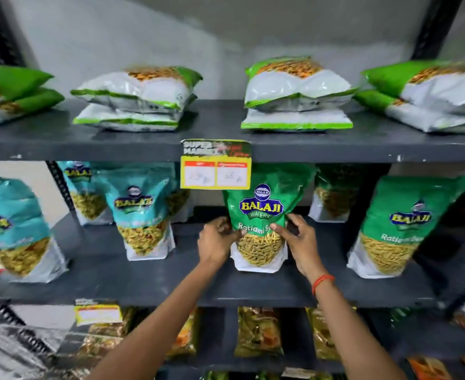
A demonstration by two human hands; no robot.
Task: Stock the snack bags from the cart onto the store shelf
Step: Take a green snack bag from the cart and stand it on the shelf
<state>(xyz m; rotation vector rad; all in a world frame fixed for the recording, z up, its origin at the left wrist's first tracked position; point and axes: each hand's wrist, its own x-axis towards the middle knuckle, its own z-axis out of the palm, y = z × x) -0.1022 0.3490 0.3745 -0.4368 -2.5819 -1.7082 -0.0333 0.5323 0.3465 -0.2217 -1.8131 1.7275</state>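
Snack bag (261, 215): upright on the middle shelf (149, 286), between my fingers.
Left hand (216, 241): fingers pinching its left edge.
Right hand (300, 242): fingers pinching its right edge.

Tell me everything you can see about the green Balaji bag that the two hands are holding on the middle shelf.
The green Balaji bag is a glossy plastic stand-up pouch: green upper part with a blue and yellow Balaji Wafers logo, a partly covered name starting "Ratlami", a picture or window of thin yellow snack sticks, and a white base. It stands upright on the dark middle shelf, its top behind the yellow price tag. The left hand and right hand grip its sides at mid-height.
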